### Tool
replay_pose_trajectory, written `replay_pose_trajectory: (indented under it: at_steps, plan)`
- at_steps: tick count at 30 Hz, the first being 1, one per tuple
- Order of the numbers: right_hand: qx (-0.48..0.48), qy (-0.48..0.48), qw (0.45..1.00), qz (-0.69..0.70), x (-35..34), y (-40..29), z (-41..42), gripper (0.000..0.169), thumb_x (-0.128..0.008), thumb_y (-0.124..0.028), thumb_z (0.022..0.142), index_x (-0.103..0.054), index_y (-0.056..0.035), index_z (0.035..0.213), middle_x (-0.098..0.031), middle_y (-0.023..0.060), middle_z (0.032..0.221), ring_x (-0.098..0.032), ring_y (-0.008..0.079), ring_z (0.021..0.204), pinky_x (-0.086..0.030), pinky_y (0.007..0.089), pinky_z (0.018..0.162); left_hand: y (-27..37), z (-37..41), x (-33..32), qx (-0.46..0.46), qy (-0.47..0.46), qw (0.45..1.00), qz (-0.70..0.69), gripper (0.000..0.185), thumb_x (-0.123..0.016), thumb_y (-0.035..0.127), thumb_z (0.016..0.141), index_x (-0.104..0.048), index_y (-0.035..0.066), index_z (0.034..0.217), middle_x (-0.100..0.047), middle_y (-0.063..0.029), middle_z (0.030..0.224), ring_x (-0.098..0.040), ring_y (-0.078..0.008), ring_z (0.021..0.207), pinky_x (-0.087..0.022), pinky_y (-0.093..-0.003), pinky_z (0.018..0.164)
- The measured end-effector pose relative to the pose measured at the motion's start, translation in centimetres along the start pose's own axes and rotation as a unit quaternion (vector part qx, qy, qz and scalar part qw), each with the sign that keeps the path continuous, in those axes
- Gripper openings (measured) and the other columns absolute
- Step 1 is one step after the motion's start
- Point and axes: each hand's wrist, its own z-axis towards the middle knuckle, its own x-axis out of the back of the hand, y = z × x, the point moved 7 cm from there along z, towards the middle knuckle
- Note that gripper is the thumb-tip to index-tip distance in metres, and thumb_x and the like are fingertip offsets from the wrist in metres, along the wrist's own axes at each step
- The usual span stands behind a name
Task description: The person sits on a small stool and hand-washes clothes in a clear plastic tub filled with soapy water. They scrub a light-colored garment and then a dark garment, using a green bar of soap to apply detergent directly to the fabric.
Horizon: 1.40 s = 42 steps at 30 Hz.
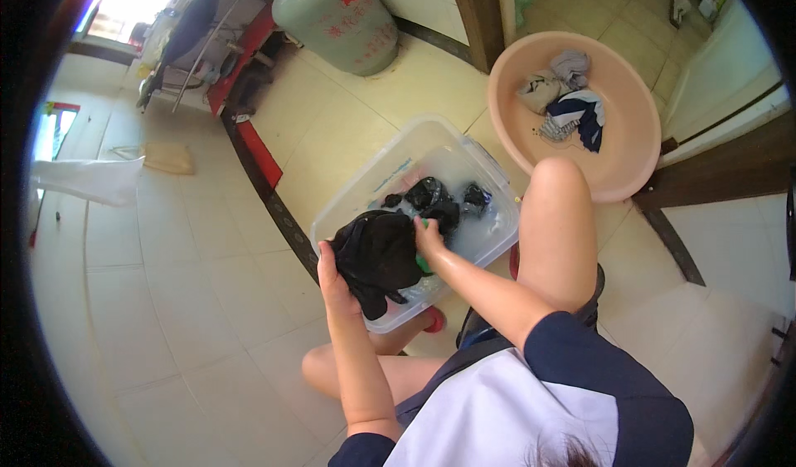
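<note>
Over the near left part of a clear plastic tub (407,132), my left hand (336,286) holds up a wet-looking black garment (376,246) by its left side. My right hand (428,238) grips a green object (425,264) against the garment's right side. Fingers and cloth cover most of that object, so whether it is a brush cannot be made out. Cloudy water (463,234) stands in the tub. Other black cloth (427,193) lies partly sunk in it, with air trapped under some folds.
A pink plastic basin (622,171) with several garments (581,115) stands at the far right by a door frame (479,19). Behind the tub is a grey-green gas cylinder (339,25). A metal-legged stand (205,50) is at the far left. My bent knees flank the tub's near side.
</note>
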Motion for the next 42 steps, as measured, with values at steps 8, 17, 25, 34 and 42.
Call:
replay_pose_trajectory:
  at_steps: [8,17,25,34,42]
  plan:
    - [0.117,-0.252,0.871,0.405,22.1,-26.1,-14.5,0.045,-0.042,-0.051,0.088,-0.05,-0.0102,0.105,-0.057,0.0097,0.086,-0.057,0.0187,0.069,-0.05,0.0319,0.057,-5.7,3.9,11.0,0.127,0.155,0.961,0.189,0.015,-0.051,0.006,0.079,-0.056,0.003,0.092,-0.061,-0.009,0.082,-0.061,-0.0234,0.069,-0.052,-0.0359,0.064]
    - [0.278,0.219,0.911,-0.211,46.8,-6.3,-12.6,0.058,-0.066,-0.021,0.075,-0.038,-0.0085,0.123,-0.055,0.0115,0.109,-0.055,0.023,0.092,-0.046,0.0355,0.078,-9.5,3.1,15.2,0.045,0.158,0.633,0.757,0.075,-0.076,0.001,0.053,-0.039,-0.003,0.118,-0.058,-0.0155,0.097,-0.058,-0.031,0.085,-0.046,-0.0375,0.079]
    - [-0.16,0.151,0.944,-0.246,40.7,19.5,-6.4,0.078,-0.066,-0.043,0.068,-0.031,-0.011,0.13,-0.035,0.028,0.13,-0.035,0.0441,0.119,-0.035,0.0462,0.095,-10.4,-1.1,14.0,0.025,-0.01,0.48,0.877,0.037,-0.046,0.01,0.069,-0.058,-0.004,0.101,-0.059,-0.0271,0.095,-0.054,-0.0408,0.094,-0.042,-0.0435,0.084]
    - [-0.171,0.145,0.953,-0.206,39.4,21.0,-3.0,0.08,-0.073,-0.037,0.064,-0.038,0.0003,0.125,-0.045,0.0242,0.122,-0.048,0.0356,0.108,-0.036,0.043,0.095,-4.7,-2.6,9.0,-0.011,0.111,0.931,0.347,0.037,-0.036,-0.005,0.06,-0.06,-0.004,0.088,-0.059,-0.0065,0.075,-0.055,-0.0167,0.064,-0.045,-0.0255,0.06]
    - [0.303,0.308,0.9,0.06,49.7,-8.9,-10.1,0.018,-0.058,-0.009,0.08,-0.056,-0.0007,0.095,-0.057,0.0048,0.085,-0.052,0.0148,0.076,-0.043,0.0271,0.068,-1.5,-4.5,-0.7,-0.071,-0.131,0.928,0.341,0.029,-0.038,-0.007,0.06,-0.058,-0.006,0.08,-0.057,-0.0012,0.071,-0.05,-0.0086,0.064,-0.042,-0.0216,0.059]
